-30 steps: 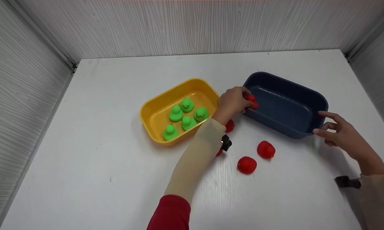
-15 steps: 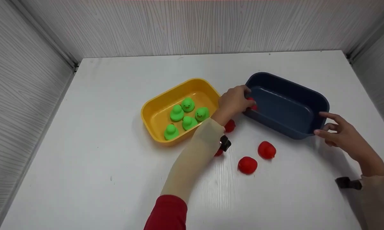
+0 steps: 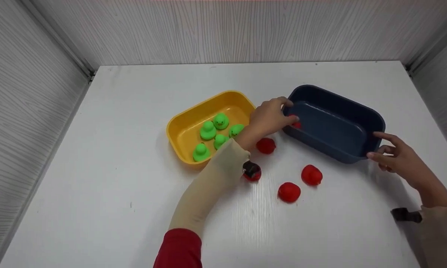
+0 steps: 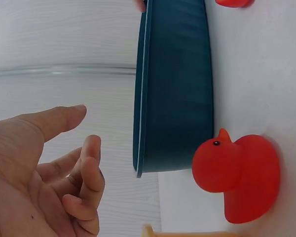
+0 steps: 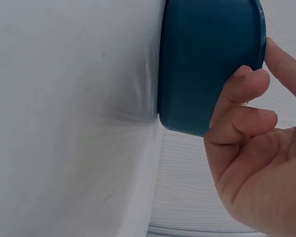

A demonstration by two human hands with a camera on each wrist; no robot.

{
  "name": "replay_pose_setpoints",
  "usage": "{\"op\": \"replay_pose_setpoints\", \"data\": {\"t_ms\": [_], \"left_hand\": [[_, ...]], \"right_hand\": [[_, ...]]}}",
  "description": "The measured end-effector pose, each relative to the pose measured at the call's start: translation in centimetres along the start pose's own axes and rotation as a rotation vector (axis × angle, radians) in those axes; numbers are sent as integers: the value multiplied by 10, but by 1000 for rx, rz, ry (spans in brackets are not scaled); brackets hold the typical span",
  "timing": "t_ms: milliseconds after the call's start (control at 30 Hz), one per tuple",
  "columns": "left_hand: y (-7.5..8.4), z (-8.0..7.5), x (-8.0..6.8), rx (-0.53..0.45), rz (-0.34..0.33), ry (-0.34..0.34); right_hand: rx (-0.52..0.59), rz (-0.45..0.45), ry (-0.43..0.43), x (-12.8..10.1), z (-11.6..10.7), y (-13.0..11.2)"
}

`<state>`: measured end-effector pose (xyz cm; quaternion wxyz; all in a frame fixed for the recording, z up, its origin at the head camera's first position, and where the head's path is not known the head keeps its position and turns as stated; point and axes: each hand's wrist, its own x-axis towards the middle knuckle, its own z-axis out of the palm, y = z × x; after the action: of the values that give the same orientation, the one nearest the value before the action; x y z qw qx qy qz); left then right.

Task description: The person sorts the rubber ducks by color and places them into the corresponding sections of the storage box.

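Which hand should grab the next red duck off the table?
Probably the left hand: it is empty, with a red duck just beside it. The right hand touches the blue bin's far end.

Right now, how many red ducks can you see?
5. One in the blue tub by the left hand; four on the table. The arm may hide more.
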<state>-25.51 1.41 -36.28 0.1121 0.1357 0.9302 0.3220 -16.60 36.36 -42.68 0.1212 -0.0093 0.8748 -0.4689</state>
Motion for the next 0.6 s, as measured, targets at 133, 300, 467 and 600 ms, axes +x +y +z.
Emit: {"op": "replay_pose_setpoints", "data": {"t_ms": [133,300,467,600], "left_hand": [[-1,-2,-12,3,19,-14],[-2,-9,-25,-36,40,-28],[-5,-17,-37,-33,47,-33],[-10,-21,-45,-55,65,-37]], "right_hand": [[-13,14,-2,-1,0,1],[-20,8,0,-1,0,0],[10,-17,-12,0,0,-1],[15,-35,-12,0,0,1]]}}
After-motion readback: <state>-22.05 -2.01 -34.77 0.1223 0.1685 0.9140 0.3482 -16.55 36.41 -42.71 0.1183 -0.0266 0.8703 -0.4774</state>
